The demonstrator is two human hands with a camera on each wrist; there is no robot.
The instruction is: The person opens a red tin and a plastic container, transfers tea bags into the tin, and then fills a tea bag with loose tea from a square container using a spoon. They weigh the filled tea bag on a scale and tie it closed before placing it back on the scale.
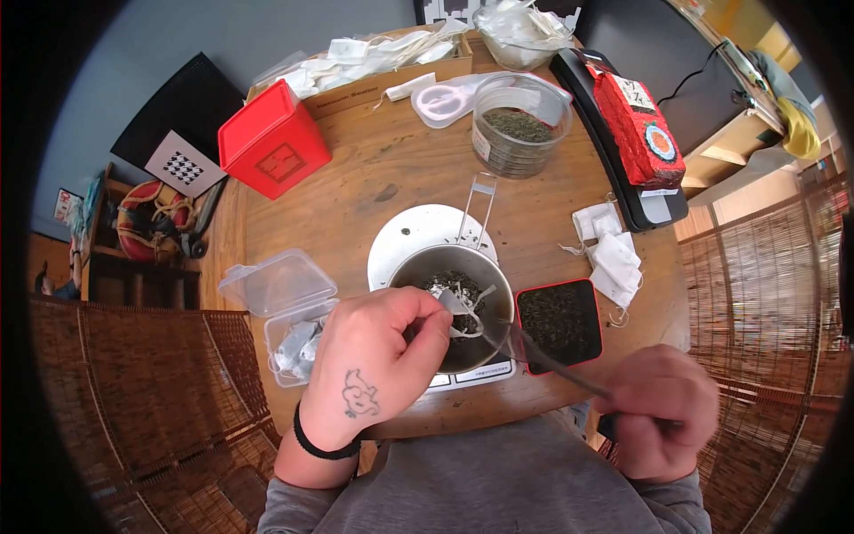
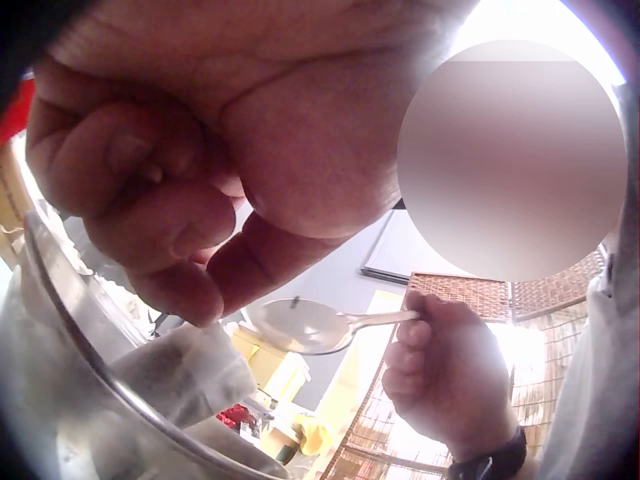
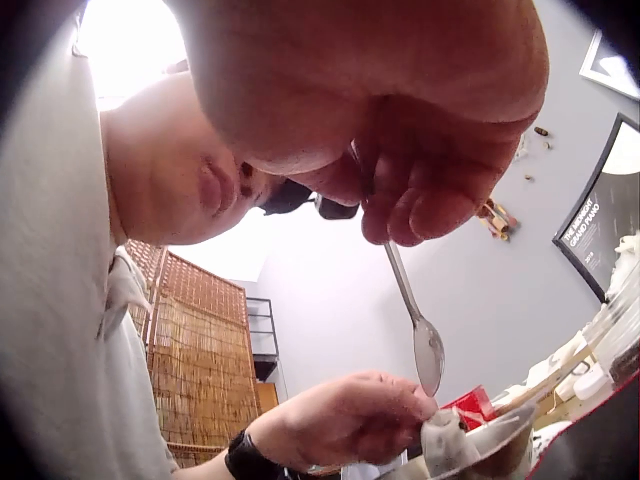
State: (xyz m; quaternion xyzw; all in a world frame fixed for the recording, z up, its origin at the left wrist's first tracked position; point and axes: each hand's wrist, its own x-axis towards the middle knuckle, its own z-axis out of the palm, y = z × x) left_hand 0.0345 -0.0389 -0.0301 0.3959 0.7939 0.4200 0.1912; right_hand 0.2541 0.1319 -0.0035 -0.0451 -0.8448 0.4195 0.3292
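My left hand (image 1: pixel 374 356) pinches the edge of a small white bag (image 2: pixel 190 375) between thumb and finger, over a metal pot (image 1: pixel 405 267) that holds dark loose leaves. The pot stands on a round white scale (image 1: pixel 391 236). My right hand (image 1: pixel 663 409) grips the handle of a metal spoon (image 3: pixel 428 350), whose bowl is close to the bag and the left fingertips. A small dark speck shows on the spoon in the left wrist view. Right of the pot lies a red-rimmed black tray (image 1: pixel 560 325) of dark leaves.
White bags (image 1: pixel 614 258) lie beyond the tray. A clear box (image 1: pixel 285 285) stands left of the pot, a red box (image 1: pixel 276 142) behind it. A clear tub (image 1: pixel 520 133) of leaves, a red packet (image 1: pixel 636 125) on a black device and a carton (image 1: pixel 347 98) of bags are at the back.
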